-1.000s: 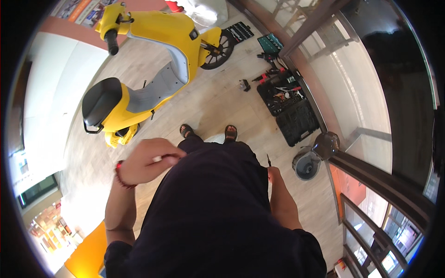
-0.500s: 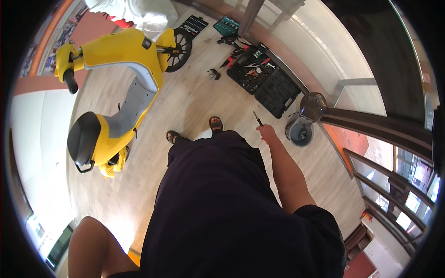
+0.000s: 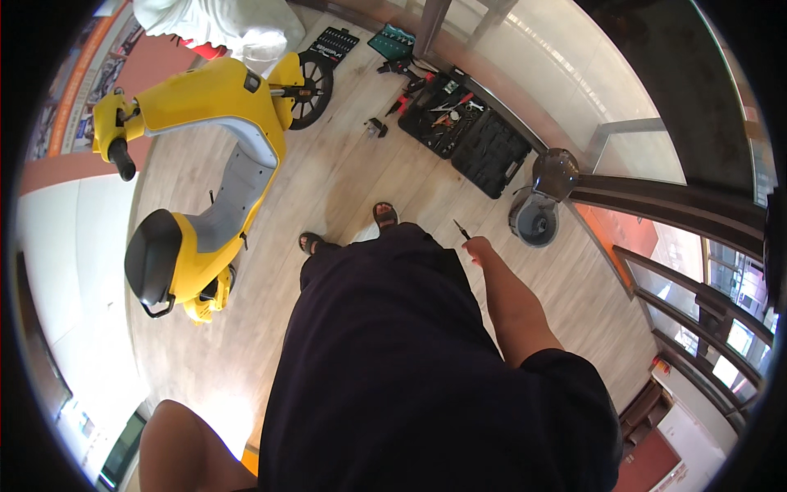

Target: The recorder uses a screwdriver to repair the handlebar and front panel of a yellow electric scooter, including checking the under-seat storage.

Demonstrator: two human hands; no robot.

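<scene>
My right hand (image 3: 477, 248) is closed around a thin pointed tool with a dark handle (image 3: 463, 232); its exact kind is too small to make out. The arm hangs low beside my dark shirt, and the tool's tip points away from me over the wooden floor. Of my left arm, only a bent part (image 3: 184, 447) shows at the lower left edge, with the hand out of the picture. To my left stands a yellow scooter (image 3: 205, 94) with a black seat (image 3: 153, 258) and a grey footboard. Nothing touches the scooter from my side.
An open black tool case (image 3: 488, 156) lies ahead right, with loose hand tools in one half. Beyond it are a cordless drill (image 3: 402, 70), a green case (image 3: 391, 43) and a socket set (image 3: 334, 45). A grey bin (image 3: 533, 220) with its dark lid raised stands near the glass partition.
My right hand with the tool sits slightly lower and farther right in the picture. My view has shifted a little; the scooter and tool cases stay where they were on the floor.
</scene>
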